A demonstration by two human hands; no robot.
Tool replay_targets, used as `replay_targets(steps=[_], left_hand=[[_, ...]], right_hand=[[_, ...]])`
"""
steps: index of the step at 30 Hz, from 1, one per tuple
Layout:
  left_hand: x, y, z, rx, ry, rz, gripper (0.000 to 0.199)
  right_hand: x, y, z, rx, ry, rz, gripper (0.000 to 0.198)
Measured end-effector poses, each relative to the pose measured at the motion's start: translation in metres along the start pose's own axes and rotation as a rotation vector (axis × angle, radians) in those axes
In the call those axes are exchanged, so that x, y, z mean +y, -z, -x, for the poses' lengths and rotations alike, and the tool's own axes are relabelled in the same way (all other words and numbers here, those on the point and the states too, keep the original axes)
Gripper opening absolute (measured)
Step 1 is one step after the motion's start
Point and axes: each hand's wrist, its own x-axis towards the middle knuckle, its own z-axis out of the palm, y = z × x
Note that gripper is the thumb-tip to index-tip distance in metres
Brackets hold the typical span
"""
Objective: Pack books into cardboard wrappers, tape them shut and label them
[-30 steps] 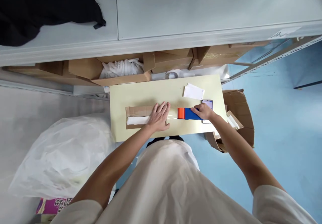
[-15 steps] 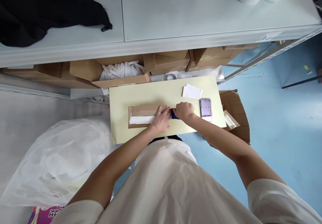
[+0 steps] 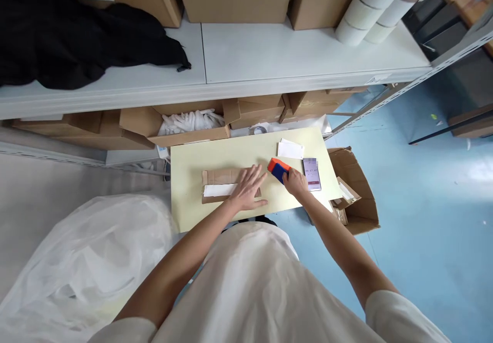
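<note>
A flat brown cardboard parcel with a long white strip along it lies on the pale yellow table. Spread over the parcel's right end is my left hand, palm down with the fingers apart. My right hand grips an orange and blue tape dispenser, tilted, a little to the right of the left fingertips. Just beyond the right hand a phone lies with its screen lit. White paper slips rest behind the dispenser.
Behind the table, an open carton holds white material on a lower shelf. The grey upper shelf carries boxes, white rolls and black cloth. A cardboard box stands on the right, a translucent plastic bag on the left.
My right hand has drawn the tape dispenser away from the parcel's right end and turned it. My left fingers have spread out. The camera view has tilted upward.
</note>
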Motion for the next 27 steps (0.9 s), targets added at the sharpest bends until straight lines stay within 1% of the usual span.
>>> replay_targets(steps=[2,5,6,7,8,9,11,13,15,16,18,20,22,24,25,27], left_hand=[[-0.014,0.005,0.022,0.116,0.125,0.018,0.091],[-0.045,0.004,0.063,0.316,0.443,0.081,0.093],[-0.056,0.001,0.075,0.359,0.562,0.146,0.094],[-0.065,-0.003,0.086,0.369,0.648,0.239,0.093],[-0.074,-0.007,0.096,0.363,0.693,0.346,0.089],[-0.08,-0.011,0.103,0.35,0.697,0.457,0.084],[-0.087,-0.019,0.112,0.323,0.633,0.659,0.077],[-0.088,-0.024,0.116,0.331,0.56,0.797,0.075],[-0.087,-0.028,0.119,0.359,0.53,0.886,0.078],[-0.087,-0.03,0.121,0.366,0.519,0.92,0.081],[-0.087,-0.036,0.124,0.368,0.504,0.95,0.088],[-0.088,-0.041,0.126,0.38,0.517,0.902,0.092],[-0.09,-0.044,0.126,0.411,0.542,0.836,0.086],[-0.093,-0.041,0.123,0.443,0.574,0.827,0.075],[-0.095,-0.039,0.122,0.461,0.601,0.833,0.068],[-0.1,-0.031,0.117,0.484,0.677,0.828,0.057]], right_hand=[[0.001,-0.016,0.002,-0.002,-0.018,-0.018,0.033],[-0.002,-0.042,0.005,-0.019,-0.055,-0.063,0.03],[-0.003,-0.05,0.006,-0.031,-0.055,-0.079,0.03],[-0.003,-0.056,0.007,-0.043,-0.05,-0.097,0.031],[-0.003,-0.061,0.008,-0.052,-0.043,-0.115,0.031],[-0.002,-0.064,0.009,-0.052,-0.032,-0.135,0.032],[-0.001,-0.068,0.015,0.009,-0.002,-0.17,0.037],[0.0,-0.071,0.023,0.14,0.058,-0.208,0.049],[-0.004,-0.075,0.034,0.234,0.18,-0.277,0.066],[-0.008,-0.078,0.04,0.238,0.259,-0.331,0.074],[-0.021,-0.086,0.048,0.174,0.409,-0.468,0.087],[-0.038,-0.093,0.051,0.101,0.491,-0.637,0.095],[-0.053,-0.094,0.049,0.065,0.494,-0.835,0.091],[-0.063,-0.087,0.044,0.058,0.45,-0.99,0.08],[-0.065,-0.08,0.041,0.057,0.422,-1.03,0.075],[-0.067,-0.065,0.033,0.047,0.369,-1.041,0.065]])
